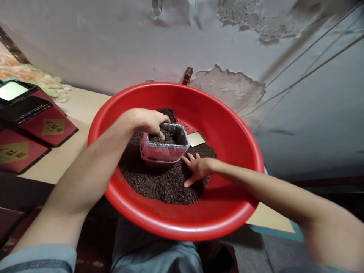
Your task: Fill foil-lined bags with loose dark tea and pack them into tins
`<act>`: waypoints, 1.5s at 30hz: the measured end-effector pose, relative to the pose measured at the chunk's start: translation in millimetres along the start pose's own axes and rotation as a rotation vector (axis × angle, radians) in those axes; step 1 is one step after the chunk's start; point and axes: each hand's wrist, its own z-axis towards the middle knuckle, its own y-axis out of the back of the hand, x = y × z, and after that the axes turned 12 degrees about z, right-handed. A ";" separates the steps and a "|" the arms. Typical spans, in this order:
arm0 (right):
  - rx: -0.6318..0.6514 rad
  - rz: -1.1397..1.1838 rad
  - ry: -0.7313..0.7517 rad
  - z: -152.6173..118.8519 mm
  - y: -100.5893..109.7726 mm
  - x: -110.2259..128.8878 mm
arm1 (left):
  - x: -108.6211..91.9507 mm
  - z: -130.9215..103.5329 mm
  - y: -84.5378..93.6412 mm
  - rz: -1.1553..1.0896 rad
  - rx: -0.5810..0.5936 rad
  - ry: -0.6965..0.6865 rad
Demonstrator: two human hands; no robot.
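Note:
A wide red plastic tub (182, 229) holds a bed of dark, dry tea leaves (170, 189). On the leaves sits a pink, foil-lined container (165, 153), upright with a slight lean and partly filled with the same leaves. My left hand (150, 122) grips its back left rim, the thumb inside and the fingertips by the back edge. To the right of the container, my right hand (197, 168) lies on the leaves with fingers spread and nothing in it. Behind that hand is a small flat piece with a pale, dark-edged face (196, 139).
The tub rests on a pale tabletop (85, 100). At the left stand several dark red boxes (54, 127) with yellow labels, and behind them a pile of pale green and orange pieces (42, 81). A peeling wall (113, 45) rises behind the tub, with cords (309, 70) at the right.

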 end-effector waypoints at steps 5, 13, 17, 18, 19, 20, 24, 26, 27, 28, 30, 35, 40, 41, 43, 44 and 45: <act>-0.212 0.079 0.129 8.0 -29.6 -10.1 | 1.6 2.0 1.1 -0.027 -0.076 0.055; -0.366 0.060 0.166 0.9 -32.7 -16.8 | -0.2 3.0 -0.2 -0.098 -0.234 0.036; -0.362 0.051 0.211 -2.2 -12.6 -12.7 | -1.3 1.2 0.5 -0.073 -0.285 0.054; -0.364 0.071 0.242 -3.8 -6.5 -14.2 | -1.1 1.2 0.5 -0.067 -0.292 0.063; -0.371 0.097 0.281 -5.7 -0.9 -16.3 | -0.7 1.4 0.4 -0.064 -0.297 0.068; -0.384 0.123 0.325 -8.1 3.7 -18.6 | 0.0 1.8 0.0 -0.064 -0.298 0.071; -0.504 0.185 0.449 -20.1 12.1 -23.5 | 3.2 5.0 -2.5 -0.068 -0.298 0.070; -0.519 0.210 0.436 -28.3 14.4 -23.1 | 3.6 6.5 -3.6 -0.072 -0.300 0.069; -0.522 0.224 0.413 -33.5 16.8 -22.5 | 3.4 7.2 -4.0 -0.077 -0.303 0.067; -0.540 0.236 0.385 -39.5 20.5 -21.6 | 2.8 7.9 -4.3 -0.082 -0.306 0.063; -0.669 0.260 0.342 -53.7 32.1 -18.1 | 1.3 9.7 -4.7 -0.090 -0.305 0.059; -1.067 0.402 0.493 -82.7 68.3 14.3 | -0.1 14.9 -6.7 -0.098 -0.292 0.073; -1.123 0.434 0.768 -71.1 83.3 60.1 | 4.5 14.7 -10.3 -0.094 -0.285 0.100; -1.111 0.452 0.798 -65.5 84.3 65.2 | 5.8 14.6 -11.1 -0.094 -0.286 0.104; -1.077 0.508 0.839 -54.1 85.7 70.1 | 8.2 15.4 -12.4 -0.096 -0.294 0.108; -1.058 0.545 0.855 -48.9 86.2 70.3 | 9.3 16.4 -13.0 -0.097 -0.300 0.107; -1.041 0.583 0.869 -44.2 86.5 69.5 | 10.3 17.6 -13.6 -0.099 -0.303 0.105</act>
